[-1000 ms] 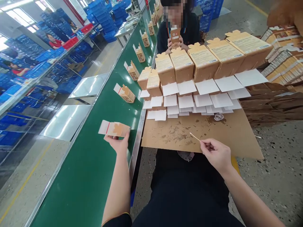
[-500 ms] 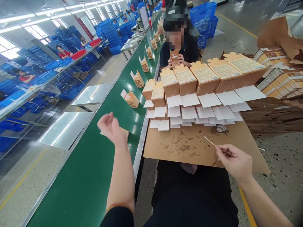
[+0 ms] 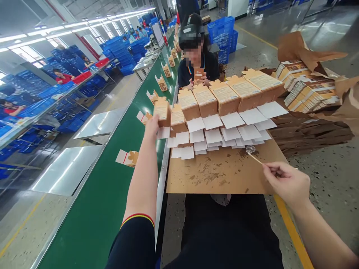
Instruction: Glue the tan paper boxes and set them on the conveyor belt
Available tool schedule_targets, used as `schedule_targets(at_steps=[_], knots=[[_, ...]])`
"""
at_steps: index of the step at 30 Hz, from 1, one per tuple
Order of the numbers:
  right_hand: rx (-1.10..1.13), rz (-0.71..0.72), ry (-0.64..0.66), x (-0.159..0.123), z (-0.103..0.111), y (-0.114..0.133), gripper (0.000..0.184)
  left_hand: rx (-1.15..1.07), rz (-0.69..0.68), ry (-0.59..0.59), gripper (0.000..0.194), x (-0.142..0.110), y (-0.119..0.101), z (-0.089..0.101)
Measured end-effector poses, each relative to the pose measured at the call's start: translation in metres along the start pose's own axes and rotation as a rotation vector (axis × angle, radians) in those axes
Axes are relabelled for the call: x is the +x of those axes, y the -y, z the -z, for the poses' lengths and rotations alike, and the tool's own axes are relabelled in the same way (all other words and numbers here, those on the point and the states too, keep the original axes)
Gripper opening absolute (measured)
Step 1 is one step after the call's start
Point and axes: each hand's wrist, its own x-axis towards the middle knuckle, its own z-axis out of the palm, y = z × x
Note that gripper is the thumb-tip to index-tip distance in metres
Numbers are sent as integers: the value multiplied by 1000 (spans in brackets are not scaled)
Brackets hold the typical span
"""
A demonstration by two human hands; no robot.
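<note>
My left hand [image 3: 152,126] is closed on the near left side of a small tan carton [image 3: 162,109], whose white flap [image 3: 163,132] hangs toward me. That carton is at the left end of the stack, over the conveyor's edge. Pinched in my right hand [image 3: 288,184] is a thin cotton swab [image 3: 256,159]; its far tip is at a small clear round dish [image 3: 250,149] on the brown board [image 3: 207,175]. Rows of stacked cartons [image 3: 228,99] stand behind the dish, their white flaps facing me.
A green conveyor belt [image 3: 92,209] on the left carries several cartons, one open carton [image 3: 129,158] beside my left forearm. Across the stack a co-worker [image 3: 210,67] holds a carton. Bundled flat cartons [image 3: 311,87] lie at right; blue crates [image 3: 221,35] stand behind.
My left hand has moved from over the belt to the stack and taken hold of the end carton. My right hand has brought the swab's tip to the dish. The view has shifted.
</note>
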Motion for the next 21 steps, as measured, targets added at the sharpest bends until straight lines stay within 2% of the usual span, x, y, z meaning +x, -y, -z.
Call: schedule_targets(at_steps=[3,4,6,8,11,14,17,21], knots=[[-118,-41,10,29,9,-5,17,-160,-11,-126,53,-44,-3,41],[-152,-60,41,40,10,-4,15,-221,-24,-132,54,-64,-5,54],[-224,-103,143,62,11,-1,9,-337,-23,-49,59,-109,-7,74],[-302,-136,256,79,8,5,8,-422,40,57,69,-158,-2,81],[-383,-137,380,92,1,13,13,-496,178,115,82,-226,22,70],[-396,-118,429,93,0,18,12,-499,298,91,85,-272,53,49],[-410,-145,375,88,9,21,9,-477,388,139,86,-290,69,38],[-427,-208,350,80,21,21,9,-459,397,156,84,-284,67,40]])
